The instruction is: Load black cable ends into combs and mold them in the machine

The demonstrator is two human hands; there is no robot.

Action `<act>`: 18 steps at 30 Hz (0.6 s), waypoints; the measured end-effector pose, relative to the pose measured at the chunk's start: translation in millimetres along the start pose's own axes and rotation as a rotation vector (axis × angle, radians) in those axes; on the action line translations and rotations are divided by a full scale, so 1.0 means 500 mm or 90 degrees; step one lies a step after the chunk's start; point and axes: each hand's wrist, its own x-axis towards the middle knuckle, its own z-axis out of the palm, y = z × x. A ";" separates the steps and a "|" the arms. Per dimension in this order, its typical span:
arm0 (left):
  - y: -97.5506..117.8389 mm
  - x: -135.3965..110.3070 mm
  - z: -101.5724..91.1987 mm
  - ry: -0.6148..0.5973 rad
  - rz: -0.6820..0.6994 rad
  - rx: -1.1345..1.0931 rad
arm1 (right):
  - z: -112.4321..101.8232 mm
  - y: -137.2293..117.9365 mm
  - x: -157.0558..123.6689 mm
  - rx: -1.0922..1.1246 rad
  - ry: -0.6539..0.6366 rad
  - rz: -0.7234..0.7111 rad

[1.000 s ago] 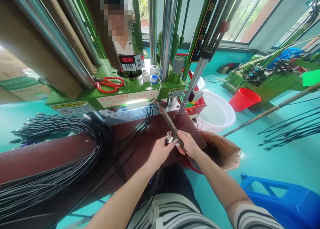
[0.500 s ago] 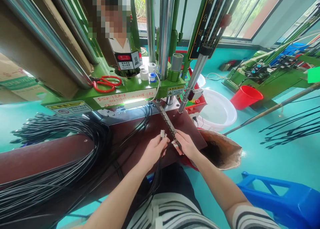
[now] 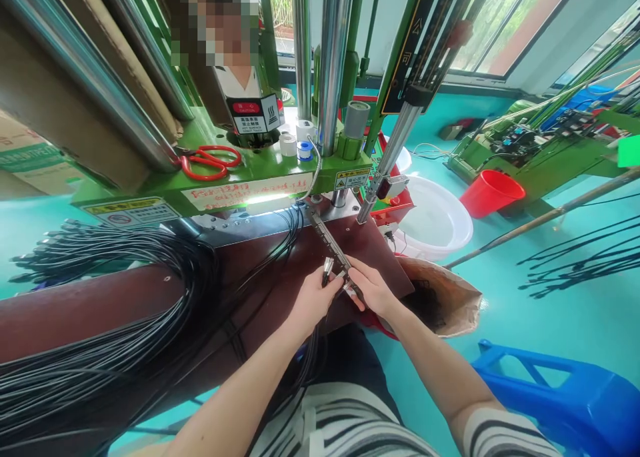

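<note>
My left hand [image 3: 313, 298] is closed on black cables whose metal connector ends [image 3: 327, 267] stick up above the thumb and fingers. Just right of it, my right hand [image 3: 371, 287] grips the near end of a long slotted metal bar [image 3: 329, 239]. That bar slants from the green press [image 3: 220, 197] across the brown table [image 3: 265, 304]. The fingertips of both hands come close together at the bar's near end, and what lies between them is partly hidden. More black cables [image 3: 290, 234] run over the table from the press.
A thick bundle of black cables [image 3: 185, 270] lies at the left. Red-handled scissors [image 3: 210, 162] rest on the press. To the right are a white tub [image 3: 450, 220], a red bucket [image 3: 493, 194], a paper bag [image 3: 465, 297] and a blue stool [image 3: 575, 390]. A person stands behind the press.
My left hand has moved slightly right, nearer the bar and my right hand. The connector ends in it have tilted, and a black part now shows below them. My right hand stays on the bar.
</note>
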 end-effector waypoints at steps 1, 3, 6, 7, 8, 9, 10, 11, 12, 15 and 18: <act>0.001 0.001 -0.003 -0.008 0.000 0.019 | 0.000 -0.002 -0.001 -0.020 -0.003 0.002; 0.004 0.001 -0.007 -0.018 -0.014 0.037 | 0.001 -0.006 -0.002 -0.073 -0.008 0.004; 0.009 -0.001 -0.009 -0.014 -0.025 0.024 | 0.006 -0.012 -0.003 -0.144 -0.013 0.000; 0.010 -0.002 -0.008 -0.014 -0.024 0.020 | 0.008 -0.012 -0.004 -0.154 -0.013 -0.001; 0.011 -0.003 -0.007 -0.017 -0.022 0.015 | 0.009 -0.012 -0.004 -0.155 -0.014 0.000; 0.011 -0.003 -0.006 -0.016 -0.015 0.010 | 0.009 -0.011 -0.004 -0.150 -0.015 0.001; 0.010 -0.003 -0.005 -0.012 0.000 0.006 | 0.009 -0.009 -0.004 -0.138 -0.012 0.001; 0.009 -0.003 -0.005 0.004 0.025 0.003 | 0.008 -0.007 -0.003 -0.120 -0.008 -0.001; 0.007 -0.002 -0.006 0.029 0.052 -0.003 | 0.006 -0.005 -0.003 -0.095 -0.002 -0.001; 0.003 0.002 -0.014 0.134 0.101 -0.044 | 0.000 -0.001 -0.001 -0.008 0.021 0.013; 0.001 0.005 -0.021 0.144 0.085 -0.089 | -0.005 -0.002 0.001 0.042 0.032 0.044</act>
